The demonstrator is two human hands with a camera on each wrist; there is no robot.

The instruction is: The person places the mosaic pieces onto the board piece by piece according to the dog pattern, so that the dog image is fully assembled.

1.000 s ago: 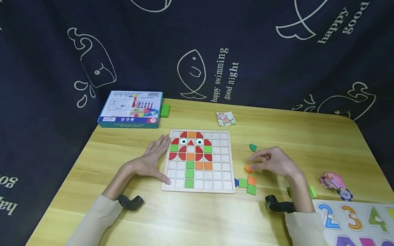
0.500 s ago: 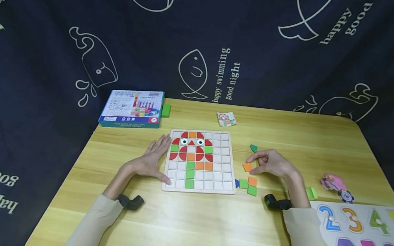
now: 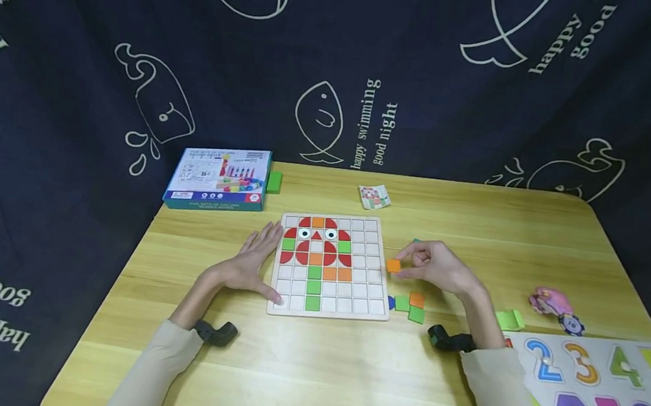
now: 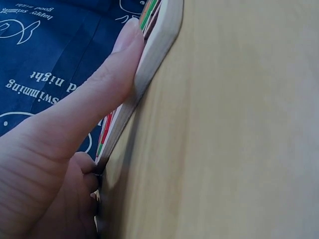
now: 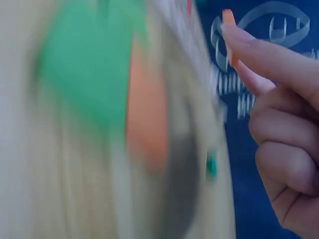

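Note:
A pale grid board (image 3: 360, 298) lies mid-table, with red, green and orange tiles and two eye tiles set in its cells. Along its left edge rests my left hand (image 3: 245, 267), fingers spread and fairly straight, the thumb on the near left corner. In the left wrist view, that thumb (image 4: 107, 74) lies over the board's rim. Thumb and index finger of my right hand (image 3: 440, 266) pinch an orange square tile (image 3: 393, 266) close by the board's right edge. The right wrist view shows this tile (image 5: 229, 37) raised on edge between the fingertips, the other fingers curled.
Right of the board lie green tiles (image 3: 402, 301), an orange tile (image 3: 417, 299) and a blue piece (image 3: 391, 302). A small picture card (image 3: 374, 196) lies behind it. A box (image 3: 216, 179) stands back left; a number puzzle (image 3: 596, 386) and pink toy (image 3: 550, 300) lie right.
My right hand has picked the orange tile off the table and carried it left to the board's right edge. My left hand has stayed in place.

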